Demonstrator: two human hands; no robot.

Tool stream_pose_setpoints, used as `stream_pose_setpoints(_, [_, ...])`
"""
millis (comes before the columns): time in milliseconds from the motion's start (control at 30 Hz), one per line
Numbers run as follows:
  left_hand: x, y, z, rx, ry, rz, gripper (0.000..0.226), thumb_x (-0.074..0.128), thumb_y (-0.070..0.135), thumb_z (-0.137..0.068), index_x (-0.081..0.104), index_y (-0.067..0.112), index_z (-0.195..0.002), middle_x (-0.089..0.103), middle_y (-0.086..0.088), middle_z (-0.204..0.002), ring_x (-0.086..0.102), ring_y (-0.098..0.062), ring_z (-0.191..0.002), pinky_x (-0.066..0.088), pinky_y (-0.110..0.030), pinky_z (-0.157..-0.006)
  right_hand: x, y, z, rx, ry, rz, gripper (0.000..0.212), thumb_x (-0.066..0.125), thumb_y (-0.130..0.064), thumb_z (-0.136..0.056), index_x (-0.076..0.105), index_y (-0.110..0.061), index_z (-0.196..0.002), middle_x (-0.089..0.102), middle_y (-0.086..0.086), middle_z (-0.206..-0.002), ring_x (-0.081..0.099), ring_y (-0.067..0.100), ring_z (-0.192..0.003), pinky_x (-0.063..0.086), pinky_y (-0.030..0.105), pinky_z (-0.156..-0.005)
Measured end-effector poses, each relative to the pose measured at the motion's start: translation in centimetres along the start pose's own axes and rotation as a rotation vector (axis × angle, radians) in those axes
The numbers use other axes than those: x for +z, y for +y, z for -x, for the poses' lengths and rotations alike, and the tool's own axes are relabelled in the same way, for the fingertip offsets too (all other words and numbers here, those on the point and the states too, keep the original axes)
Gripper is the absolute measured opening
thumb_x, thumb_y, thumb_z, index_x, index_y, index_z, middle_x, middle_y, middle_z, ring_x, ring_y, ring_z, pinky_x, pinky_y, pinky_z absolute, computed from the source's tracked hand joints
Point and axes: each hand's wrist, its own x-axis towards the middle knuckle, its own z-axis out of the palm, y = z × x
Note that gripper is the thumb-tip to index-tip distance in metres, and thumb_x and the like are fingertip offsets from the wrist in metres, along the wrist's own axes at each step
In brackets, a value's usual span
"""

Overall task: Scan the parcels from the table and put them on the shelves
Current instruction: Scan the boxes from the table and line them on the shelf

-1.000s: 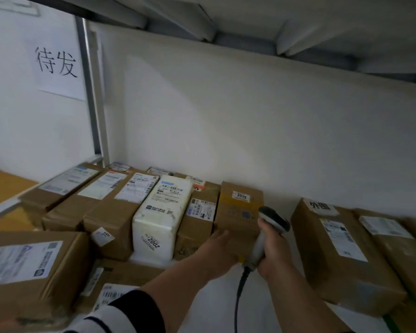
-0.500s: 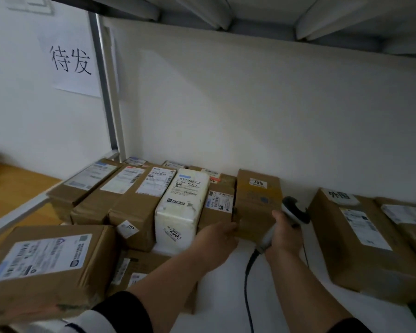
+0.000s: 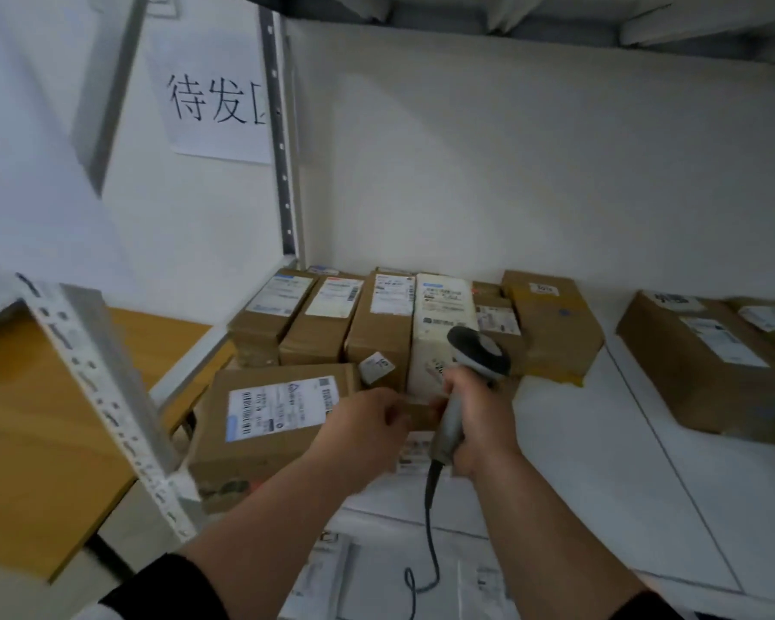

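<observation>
Both hands had drawn back from the shelved parcels (image 3: pixel 379 315) — placing looked done. Beyond the fingers, the shelf (image 3: pixel 600 463); right hand (image 3: pixel 482 422) was wrapped round the scanner (image 3: pixel 470 364), left hand (image 3: pixel 368 422) loosely curled, seemingly holding nothing. Next: fetch another parcel.

I'm looking into a parcel depot storeroom: labelled cardboard parcels (image 3: pixel 379 324) packed on a white metal shelf (image 3: pixel 600 463) beside a wall sign (image 3: pixel 215 100).

A paper sign (image 3: pixel 211 105) with black characters hangs on the wall (image 3: pixel 511 163).
</observation>
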Motion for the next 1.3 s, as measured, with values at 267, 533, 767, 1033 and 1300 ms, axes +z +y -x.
stream_pose_setpoints(267, [-5.9,-7.3,6.7,0.029,0.095,-0.341,0.035,0.047,0.042,-0.095,0.058,0.032,-0.126,0.05,0.006,-0.124,0.049,-0.019,-0.112,0.051,-0.034,-0.088,4.9,7.0,6.6,0.069,-0.051,0.005,0.015,0.074,-0.016,-0.085,0.067,-0.009,-0.096,0.068,0.01,-0.088,0.063,0.022,-0.074,0.052,0.033,-0.061])
stream_pose_setpoints(533, [-6.6,-12.4,7.2,-0.006,0.051,-0.32,0.073,0.058,0.038,-0.093,0.019,0.037,-0.154,0.011,0.011,-0.159,0.026,-0.035,-0.141,0.035,-0.043,-0.113,7.3,8.9,8.6,0.078,-0.103,0.041,0.03,0.076,-0.02,-0.085,0.066,-0.012,-0.112,0.074,0.011,-0.102,0.071,0.026,-0.091,0.058,0.05,-0.088])
stream_pose_setpoints(767, [-6.3,-13.8,6.4,-0.074,0.102,-0.221,0.081,0.061,0.038,-0.092,0.011,0.041,-0.155,-0.008,0.012,-0.163,0.02,-0.031,-0.148,0.034,-0.043,-0.116,7.8,9.7,8.2,0.042,-0.136,0.042,0.03,0.078,-0.026,-0.081,0.069,-0.02,-0.11,0.076,0.008,-0.104,0.07,0.03,-0.099,0.053,0.054,-0.096])
stream_pose_setpoints(1033, [-7.0,-15.9,8.9,0.0,0.239,-0.07,0.072,0.064,0.034,-0.092,0.025,0.039,-0.152,0.008,0.015,-0.155,0.057,-0.016,-0.113,0.051,-0.029,-0.095,8.5,8.9,10.2,-0.051,-0.041,-0.014,0.012,0.069,-0.011,-0.088,0.059,-0.012,-0.082,0.056,0.001,-0.055,0.051,0.017,-0.056,0.044,0.033,-0.062])
stream_pose_setpoints(1300, [-14.0,-21.9,11.4,-0.007,0.128,-0.018,0.041,0.058,0.033,-0.096,0.055,0.023,-0.136,0.042,0.009,-0.14,0.054,-0.011,-0.114,0.046,-0.023,-0.095,16.3,10.7,17.4,-0.156,-0.296,0.057,0.018,0.069,-0.011,-0.09,0.065,-0.007,-0.073,0.055,0.009,-0.06,0.051,0.019,-0.05,0.044,0.031,-0.051])
